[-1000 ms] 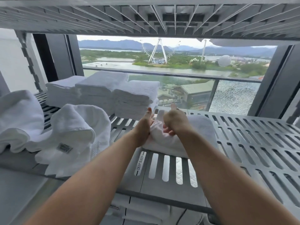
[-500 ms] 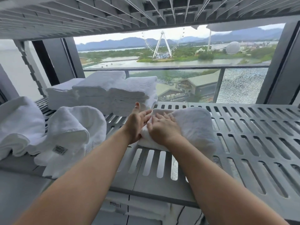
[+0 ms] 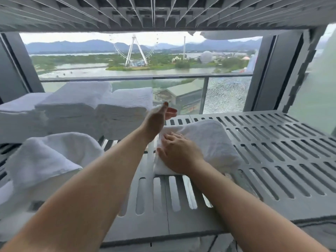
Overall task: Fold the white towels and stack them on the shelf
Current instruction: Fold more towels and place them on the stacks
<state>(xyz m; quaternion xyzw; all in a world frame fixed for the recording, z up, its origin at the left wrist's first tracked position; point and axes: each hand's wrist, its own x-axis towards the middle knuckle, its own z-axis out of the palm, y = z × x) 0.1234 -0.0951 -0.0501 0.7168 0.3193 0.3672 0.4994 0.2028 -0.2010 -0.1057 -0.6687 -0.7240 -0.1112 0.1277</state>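
On the middle of the slotted grey shelf (image 3: 272,160) lies a folded white towel (image 3: 209,140), and the right hand (image 3: 179,153) rests flat on its near left part, fingers (image 3: 171,138) straight and slightly spread against the cloth. The left hand (image 3: 158,118) hovers above the towel's far left corner, fingers (image 3: 171,111) straight and loosely apart, holding nothing. Further left stands a stack of folded towels (image 3: 81,110), with a loose towel (image 3: 49,157) nearer.

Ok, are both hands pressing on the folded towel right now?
No, only the right hand lies flat on the folded towel; the left hand is raised above the shelf, fingers straight.
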